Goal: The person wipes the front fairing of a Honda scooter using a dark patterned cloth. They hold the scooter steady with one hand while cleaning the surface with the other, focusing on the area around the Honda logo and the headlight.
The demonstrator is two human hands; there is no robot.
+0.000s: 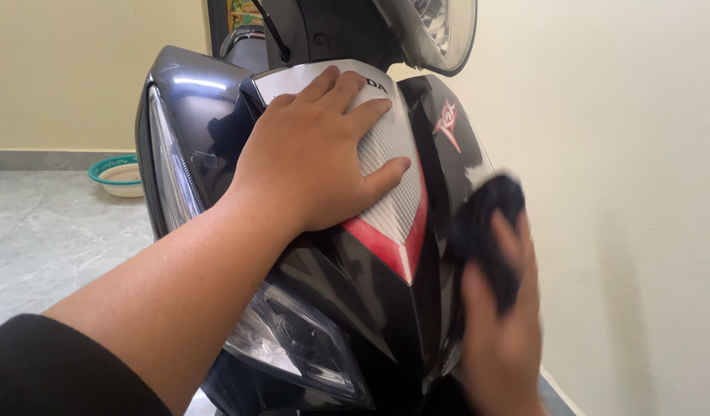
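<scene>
A black cloth (pixel 487 223) is bunched in the right hand (pixel 500 323), at about four o'clock in the view, and is pressed against the right flank of the scooter's front cowl (pixel 347 300). The fingers are curled around the cloth, gripping it in a wad; the hand is blurred, so each fingertip's exact placing cannot be told. At ten o'clock from the cloth, the left hand (pixel 316 154) is laid flat on the silver panel (pixel 386 192) at the cowl's centre, fingers slightly spread and pressed down, nothing pinched.

The wipe is judged best done with the cloth kept flat against the glossy black surface and the cowl steadied from above, as is shown, with light even pressure along the panel's curve so no streaks are left.

Below the left forearm a headlamp lens (pixel 293 339) is seen at six o'clock. A mirror (pixel 439 31) is cut off at twelve o'clock. A green-rimmed basin (pixel 116 176) sits on the tiled floor (pixel 46 246) at nine o'clock, well apart. A pale wall (pixel 624 192) fills three o'clock.

The cowl's lower right edge is hidden behind the right hand, and the handlebars are out of frame.
</scene>
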